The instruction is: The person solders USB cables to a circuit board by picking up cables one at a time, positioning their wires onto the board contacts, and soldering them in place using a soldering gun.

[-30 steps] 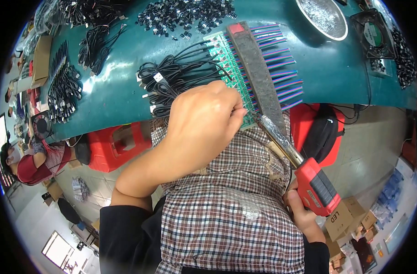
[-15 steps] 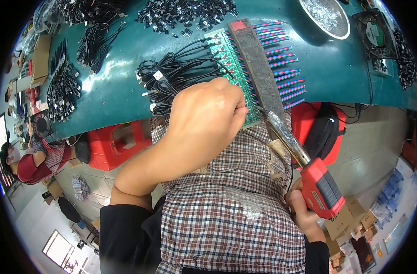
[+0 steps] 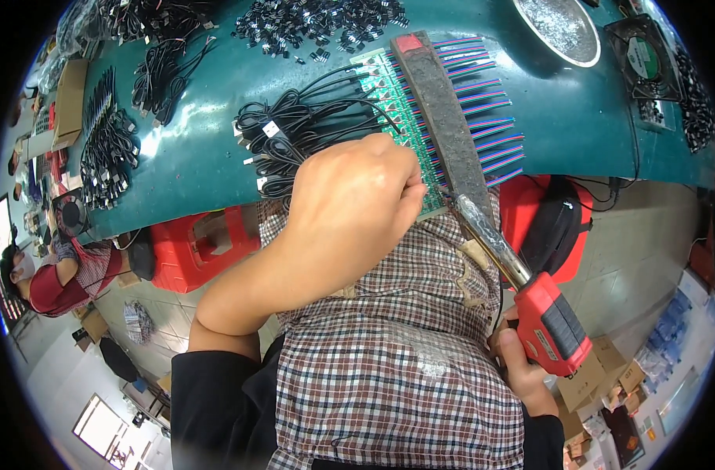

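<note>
My left hand [image 3: 356,192] is closed in a fist over the near end of a green circuit board panel [image 3: 395,106]. Whatever its fingertips grip is hidden behind the knuckles. My right hand [image 3: 520,364] is wrapped around the red handle of a soldering iron [image 3: 552,325]. The iron's metal barrel slants up and left, its tip close to the board's right edge beside my left fingers. Black USB cables [image 3: 283,133] fan out from the board's left side. A dark grey bar [image 3: 443,110] lies along its right side, across thin multicoloured wires [image 3: 489,121] that stick out beyond it.
Small black connectors [image 3: 318,23] are heaped at the back, and bundled black cables [image 3: 106,149] lie at left. A metal bowl [image 3: 584,59] and a fan [image 3: 646,59] stand at the right. Red stools [image 3: 204,251] are below the table edge; another person [image 3: 56,278] sits at far left.
The soldering iron has shifted very slightly, its tip a little lower and to the left. My left hand stays in the same place.
</note>
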Demonstrator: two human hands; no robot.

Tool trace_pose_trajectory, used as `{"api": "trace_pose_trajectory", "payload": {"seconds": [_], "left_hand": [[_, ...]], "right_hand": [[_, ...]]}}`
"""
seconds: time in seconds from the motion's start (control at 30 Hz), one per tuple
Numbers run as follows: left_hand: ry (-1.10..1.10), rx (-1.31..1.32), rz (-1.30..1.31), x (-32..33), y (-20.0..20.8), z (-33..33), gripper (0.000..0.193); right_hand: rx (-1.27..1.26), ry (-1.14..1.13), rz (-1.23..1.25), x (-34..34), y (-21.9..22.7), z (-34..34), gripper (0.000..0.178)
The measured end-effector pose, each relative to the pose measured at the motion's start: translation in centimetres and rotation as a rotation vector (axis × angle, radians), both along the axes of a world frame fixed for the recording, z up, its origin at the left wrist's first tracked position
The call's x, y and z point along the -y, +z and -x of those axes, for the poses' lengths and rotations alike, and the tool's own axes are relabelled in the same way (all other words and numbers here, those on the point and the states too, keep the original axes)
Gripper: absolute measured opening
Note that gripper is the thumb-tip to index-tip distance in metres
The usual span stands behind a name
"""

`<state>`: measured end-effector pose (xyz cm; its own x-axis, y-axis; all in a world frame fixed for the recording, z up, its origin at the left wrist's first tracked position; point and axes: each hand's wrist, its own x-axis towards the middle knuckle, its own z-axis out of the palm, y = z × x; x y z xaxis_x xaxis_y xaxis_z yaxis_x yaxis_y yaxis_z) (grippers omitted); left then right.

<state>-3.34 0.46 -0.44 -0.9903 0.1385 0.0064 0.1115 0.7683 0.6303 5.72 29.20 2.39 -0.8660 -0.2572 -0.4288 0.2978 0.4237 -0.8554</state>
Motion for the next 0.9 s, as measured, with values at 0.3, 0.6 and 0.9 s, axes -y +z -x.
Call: {"api": "trace_pose_trajectory", "payload": {"seconds": [0.3, 0.6, 0.9], "left_hand": [[0.027, -0.055, 0.007, -0.7, -0.5, -0.9, 0.013], [0.034, -0.111, 0.035, -0.8, -0.8, -1.3, 0.014], [0.05, -0.118, 0.051, -1.0, -0.9, -1.5, 0.014]], "right_hand": [[0.044, -0.019, -0.008, -0.9, -0.2, -0.6, 0.013], [0.076, -0.047, 0.022, -0.3, -0.3, -0.5, 0.009], [0.087, -0.073, 0.001, -0.4, -0.2, -0.6, 0.011]]}}
